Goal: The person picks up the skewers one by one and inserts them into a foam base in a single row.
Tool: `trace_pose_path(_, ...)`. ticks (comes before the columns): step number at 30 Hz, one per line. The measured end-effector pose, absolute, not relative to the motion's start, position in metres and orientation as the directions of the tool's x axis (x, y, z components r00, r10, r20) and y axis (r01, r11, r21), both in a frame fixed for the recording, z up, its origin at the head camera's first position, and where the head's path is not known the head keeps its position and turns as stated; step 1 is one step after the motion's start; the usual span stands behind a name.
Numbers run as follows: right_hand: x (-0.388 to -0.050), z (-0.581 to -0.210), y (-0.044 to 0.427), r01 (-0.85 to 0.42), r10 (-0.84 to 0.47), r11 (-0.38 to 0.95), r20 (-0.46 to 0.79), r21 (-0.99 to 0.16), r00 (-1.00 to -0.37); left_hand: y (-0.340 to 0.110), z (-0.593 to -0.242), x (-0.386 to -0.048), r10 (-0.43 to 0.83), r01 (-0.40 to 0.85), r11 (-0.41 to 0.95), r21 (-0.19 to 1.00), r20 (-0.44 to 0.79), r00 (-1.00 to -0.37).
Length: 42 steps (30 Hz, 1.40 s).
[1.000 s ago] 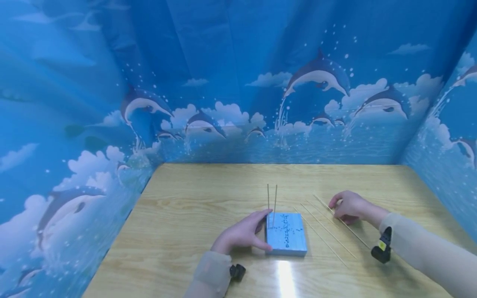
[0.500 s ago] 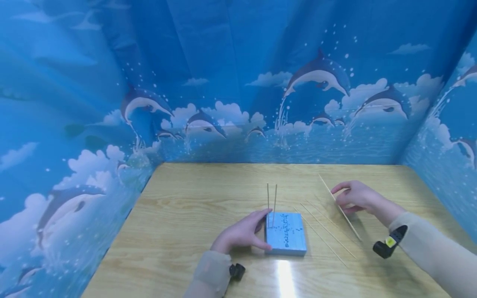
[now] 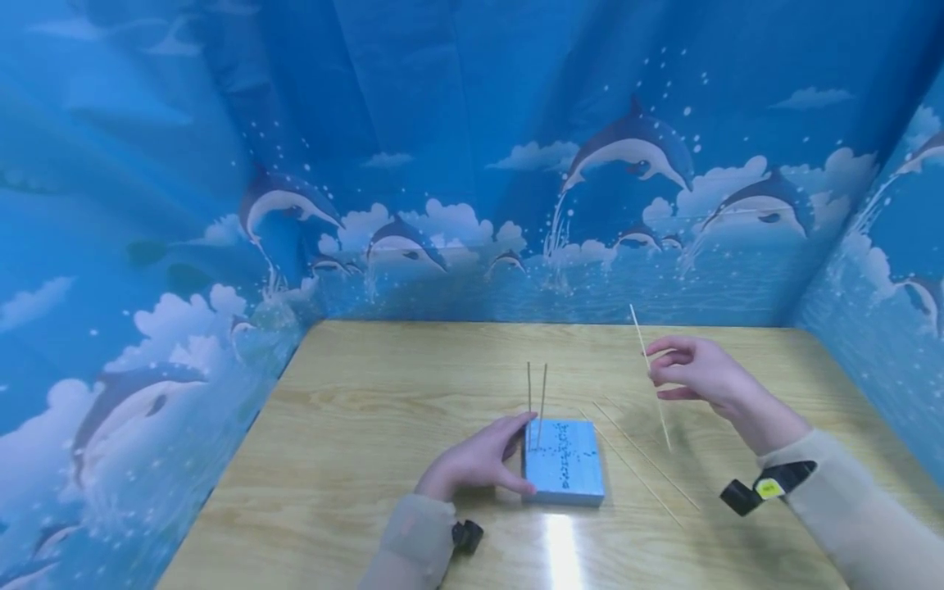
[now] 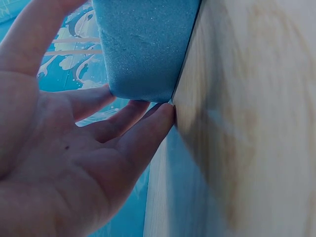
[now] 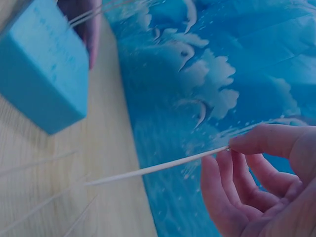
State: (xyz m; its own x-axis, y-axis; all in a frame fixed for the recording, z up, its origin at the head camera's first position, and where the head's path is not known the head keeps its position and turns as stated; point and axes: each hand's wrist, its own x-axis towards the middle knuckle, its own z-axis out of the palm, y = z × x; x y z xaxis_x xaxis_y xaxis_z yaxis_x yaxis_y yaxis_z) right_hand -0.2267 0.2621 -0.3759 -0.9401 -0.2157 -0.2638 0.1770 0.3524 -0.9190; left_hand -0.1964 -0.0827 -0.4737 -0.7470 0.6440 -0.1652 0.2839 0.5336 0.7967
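A light-blue foam block (image 3: 566, 471) lies on the table, its top marked with dark dots. Two thin bamboo skewers (image 3: 528, 393) stand upright near its left side. My left hand (image 3: 475, 460) grips the block from the left, thumb at the near corner and fingers at the far one. In the left wrist view, fingertips touch the side of the foam block (image 4: 143, 49). Above the table to the right, my right hand (image 3: 696, 373) pinches another skewer (image 3: 661, 418) between thumb and fingertips. The right wrist view shows that skewer (image 5: 148, 171) pointing down towards the table.
Right of the block, loose skewers (image 3: 630, 467) lie slanted on the wooden table (image 3: 383, 393). A blue dolphin-print curtain (image 3: 457, 164) encloses the table's back and sides. Both wrists wear small black cameras (image 3: 741, 496).
My right hand has picked one skewer up from the table and raised it, turning it steeper. The left hand and block stay practically where they were.
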Motion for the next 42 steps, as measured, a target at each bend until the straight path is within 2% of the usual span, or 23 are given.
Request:
trace_pose_path(10, -0.212, -0.359, 0.239, 0.118, -0.199, 0.179, -0.153, -0.977, -0.968, -0.083, -0.474, -0.196, 0.643, 0.284, 0.534, 0.797, -0.165, -0.748)
trace_pose_path(16, -0.201, -0.353, 0.223, 0.026, -0.211, 0.097, -0.046, -0.995, -0.976, -0.082, -0.474, -0.196, 0.639, 0.281, 0.541, 0.793, -0.170, -0.750)
trace_pose_path(29, -0.185, -0.356, 0.184, -0.130, -0.179, 0.150, 0.102, -0.980, -0.979, -0.082, -0.473, -0.196, 0.643, 0.284, 0.537, 0.795, -0.167, -0.748)
trace_pose_path(42, -0.175, -0.370, 0.153, -0.158, -0.139, 0.225, 0.129, -0.961, -0.982, -0.082, -0.474, -0.196, 0.638, 0.308, 0.561, 0.768, -0.164, -0.753)
